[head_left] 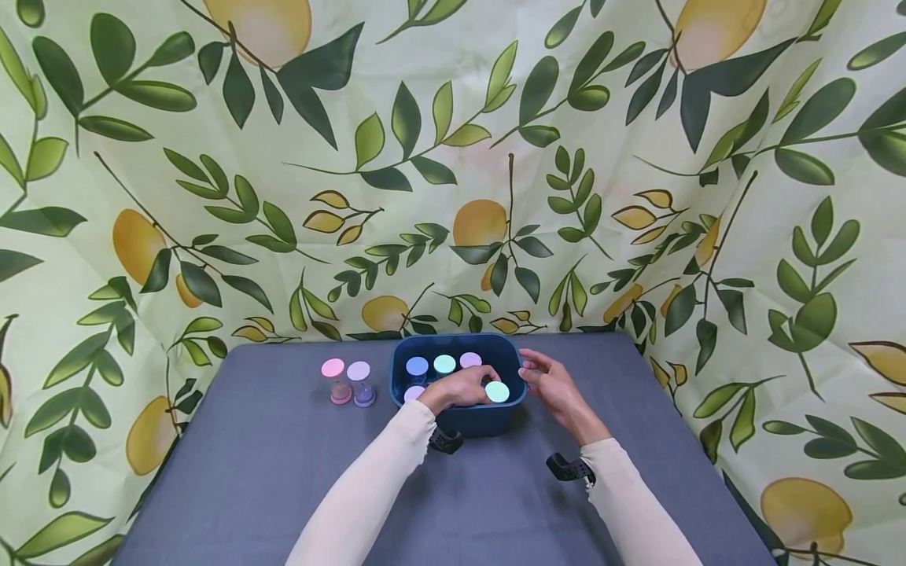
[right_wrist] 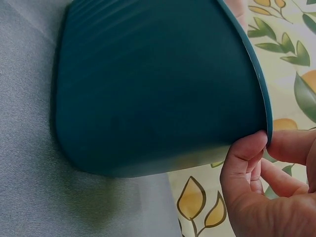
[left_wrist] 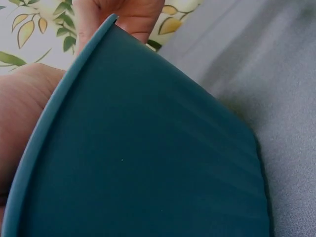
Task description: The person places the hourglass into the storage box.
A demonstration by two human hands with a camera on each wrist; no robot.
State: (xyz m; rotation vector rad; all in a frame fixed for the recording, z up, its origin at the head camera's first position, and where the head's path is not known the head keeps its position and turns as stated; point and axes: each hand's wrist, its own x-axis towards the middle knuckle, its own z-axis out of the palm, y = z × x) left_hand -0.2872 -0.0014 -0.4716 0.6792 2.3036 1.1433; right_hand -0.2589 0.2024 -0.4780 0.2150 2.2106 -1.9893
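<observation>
Sand timer [head_left: 497, 391], mint-capped, pinched in my left hand [head_left: 463, 387]: light, fragile glass; grip the caps. My right hand [head_left: 555, 387] pinches the bin [head_left: 488, 420] rim.

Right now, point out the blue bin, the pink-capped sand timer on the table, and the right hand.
blue bin [head_left: 488, 420], head view, front wall.
pink-capped sand timer [head_left: 333, 368], head view, top cap.
right hand [head_left: 555, 385], head view, back of the hand beside the bin's rim.
</observation>
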